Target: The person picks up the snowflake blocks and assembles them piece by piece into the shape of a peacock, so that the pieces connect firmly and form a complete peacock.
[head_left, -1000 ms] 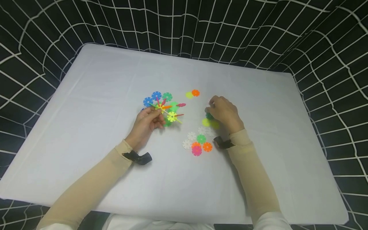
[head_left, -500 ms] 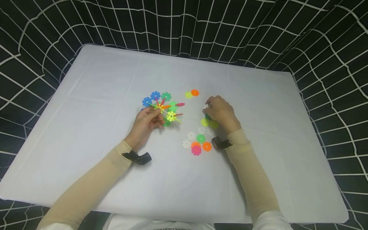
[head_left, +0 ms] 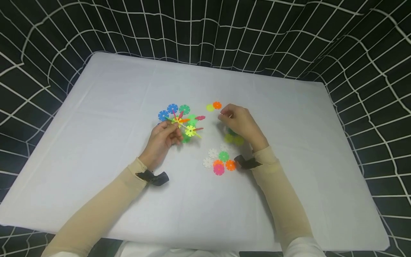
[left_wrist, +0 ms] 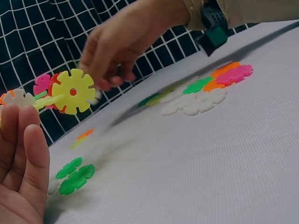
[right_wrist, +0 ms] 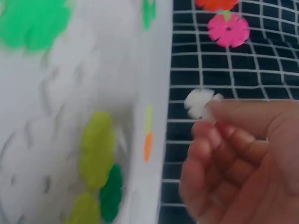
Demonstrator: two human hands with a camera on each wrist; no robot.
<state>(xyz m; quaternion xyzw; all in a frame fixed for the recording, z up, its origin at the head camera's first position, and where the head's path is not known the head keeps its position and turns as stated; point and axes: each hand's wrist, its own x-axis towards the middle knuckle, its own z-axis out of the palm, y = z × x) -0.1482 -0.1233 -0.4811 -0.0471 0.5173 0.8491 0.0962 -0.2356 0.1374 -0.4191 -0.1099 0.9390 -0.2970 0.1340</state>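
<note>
Under the right hand [head_left: 241,124] most of a small cluster of discs is covered; only two yellow-green discs [head_left: 233,139] and a sliver of a dark green one peek out in the head view, and the right wrist view is too blurred to give their outlines. That hand is raised off the white table [head_left: 96,142], fingers curled, pinching a white snowflake disc [right_wrist: 200,103] at the fingertips; the disc is small, flat and notched round its rim, and in the head view it is barely a speck between the fingers. The left hand [head_left: 163,137] grips the colourful assembly [head_left: 182,121] from below, thumb and fingers closed on it. This assembly is a fan of interlocked discs: two blue, one teal, one yellow, with several green, pink and orange ones seen edge-on and hard to count. Beyond the hands lie one orange disc [head_left: 217,105] and one yellow-green beside it. Nearer the person sits a loose group [head_left: 218,160]: about three white, one green, two orange, one pink.
</note>
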